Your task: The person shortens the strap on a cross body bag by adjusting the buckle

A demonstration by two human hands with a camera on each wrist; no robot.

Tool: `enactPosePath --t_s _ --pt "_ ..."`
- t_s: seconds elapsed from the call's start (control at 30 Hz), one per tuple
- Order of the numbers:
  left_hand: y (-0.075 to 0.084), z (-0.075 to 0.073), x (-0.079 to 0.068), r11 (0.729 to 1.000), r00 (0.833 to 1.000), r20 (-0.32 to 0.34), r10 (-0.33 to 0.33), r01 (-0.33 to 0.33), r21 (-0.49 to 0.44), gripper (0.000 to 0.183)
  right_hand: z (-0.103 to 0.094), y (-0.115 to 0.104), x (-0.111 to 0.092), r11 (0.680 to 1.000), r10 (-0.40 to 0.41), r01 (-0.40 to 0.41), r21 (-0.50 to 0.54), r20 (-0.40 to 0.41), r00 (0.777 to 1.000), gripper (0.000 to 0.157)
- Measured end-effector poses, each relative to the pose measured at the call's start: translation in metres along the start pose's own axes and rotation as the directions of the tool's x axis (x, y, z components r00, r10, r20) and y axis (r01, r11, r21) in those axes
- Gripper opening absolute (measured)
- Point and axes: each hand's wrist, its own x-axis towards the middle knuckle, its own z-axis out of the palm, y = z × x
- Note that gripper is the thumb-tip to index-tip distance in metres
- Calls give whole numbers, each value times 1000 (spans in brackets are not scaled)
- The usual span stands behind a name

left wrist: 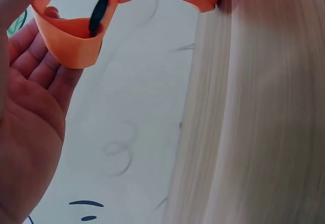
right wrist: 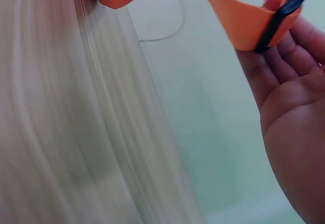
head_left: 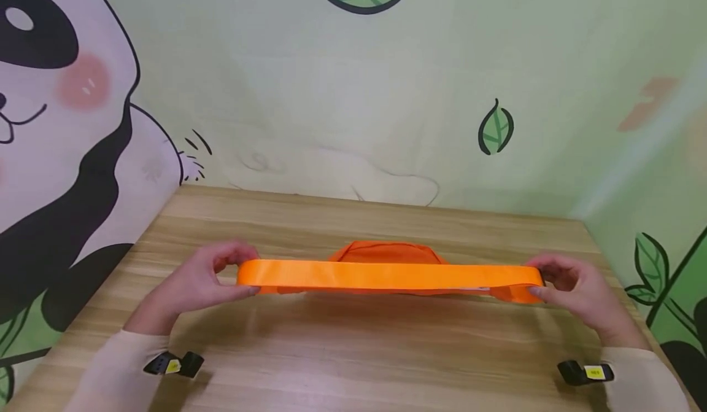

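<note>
A wide orange strap (head_left: 386, 275) is stretched level above the table between both hands. My left hand (head_left: 207, 277) pinches its left loop end, thumb in front and fingers behind. At the opposite end my right hand (head_left: 571, 286) grips the other loop, close to a black strap slider (right wrist: 282, 20). Another dark piece (left wrist: 98, 17) shows inside the loop in the left wrist view. Behind the strap is an orange fabric piece (head_left: 389, 252), apparently joined to it; most of it is hidden by the strap.
Beneath the hands is a wood-grain table (head_left: 331, 350). A pale green wall (head_left: 287, 80) with printed leaves stands along its back edge, and a panda picture (head_left: 55, 154) covers the left side. Black bands (head_left: 173, 365) circle both sleeves.
</note>
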Motion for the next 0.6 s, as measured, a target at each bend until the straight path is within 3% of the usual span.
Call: enactPosePath --t_s 0.13,0.23,0.33,0.47,0.6 --pt "-6 1 2 997 996 38 81 -80 -18 28 0 -7 1 973 80 -71 -218 33 996 34" --pt "-11 0 4 985 985 55 166 -163 -52 25 -1 -12 2 949 126 -94 -300 87 988 35" --pt "-13 -2 6 978 977 55 205 -202 -55 26 -1 -14 2 945 99 -49 -322 142 985 29" --pt "-13 -5 10 978 976 61 209 -208 -27 24 -1 -14 4 956 12 38 -290 168 986 23" --pt "-13 -6 12 971 969 66 239 -239 -3 24 0 -14 6 956 19 26 -291 152 988 20"
